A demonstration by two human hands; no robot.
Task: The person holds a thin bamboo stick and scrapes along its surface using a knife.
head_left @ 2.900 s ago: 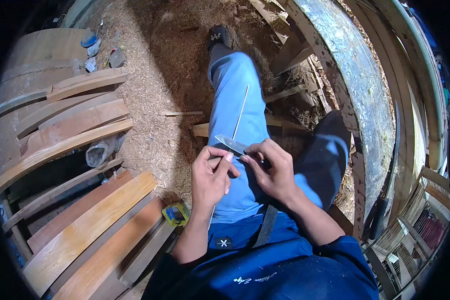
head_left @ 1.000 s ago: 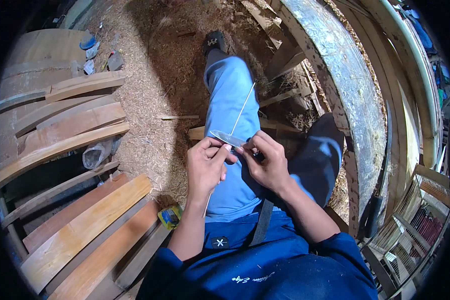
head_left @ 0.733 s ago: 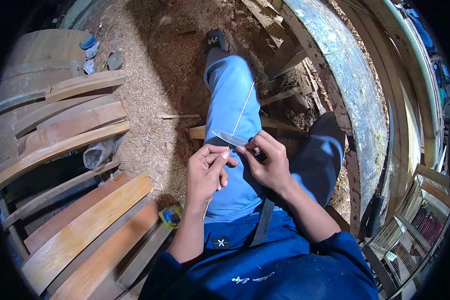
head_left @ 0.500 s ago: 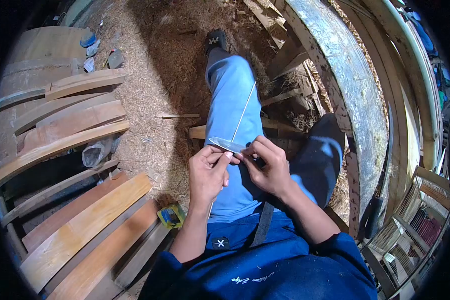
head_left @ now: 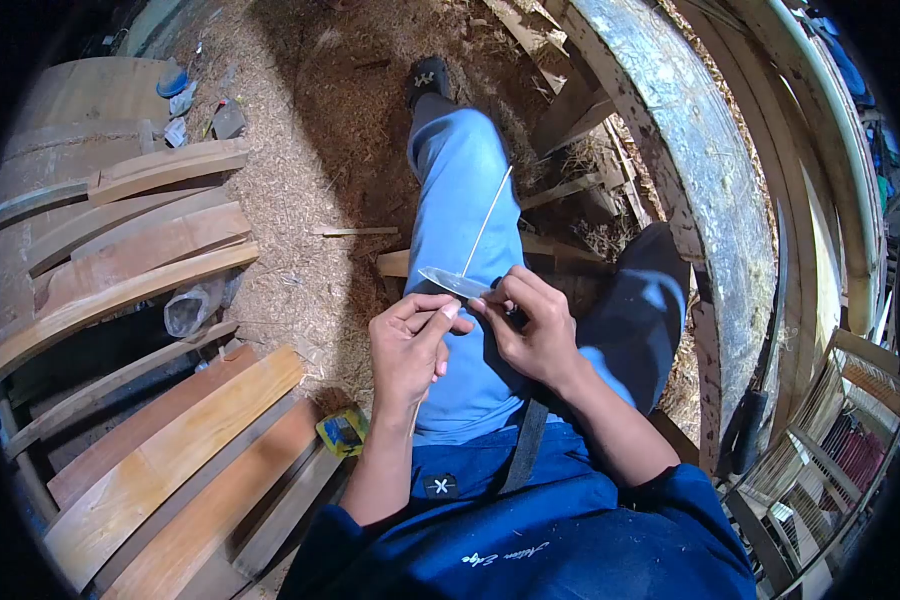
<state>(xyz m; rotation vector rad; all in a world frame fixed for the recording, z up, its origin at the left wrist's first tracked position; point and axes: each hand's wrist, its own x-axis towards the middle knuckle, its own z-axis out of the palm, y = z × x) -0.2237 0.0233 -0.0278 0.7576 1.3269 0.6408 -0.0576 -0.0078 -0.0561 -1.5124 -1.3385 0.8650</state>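
My right hand (head_left: 538, 325) is closed around the near end of a short knife (head_left: 455, 283), its pale blade pointing left across my thigh. A long thin stick (head_left: 488, 220) slants up from behind the blade, over the light-blue trouser leg (head_left: 460, 190). Closed loosely on the stick's lower part is my left hand (head_left: 410, 350), thumb and forefinger near the blade's lower edge. A thin end of the stick shows below that hand, beside the wrist. The fingers hide where stick and blade meet.
Curved wooden boards (head_left: 170, 440) are stacked at left, with a yellow packet (head_left: 342, 432) beside them. A large curved, worn beam (head_left: 715, 180) stands at right. Near it is a slatted rack of thin strips (head_left: 820, 470). Wood shavings (head_left: 300, 200) cover the ground.
My left hand has shifted slightly left and down, its fingers now a little apart from the blade. The knife and right hand have barely moved.
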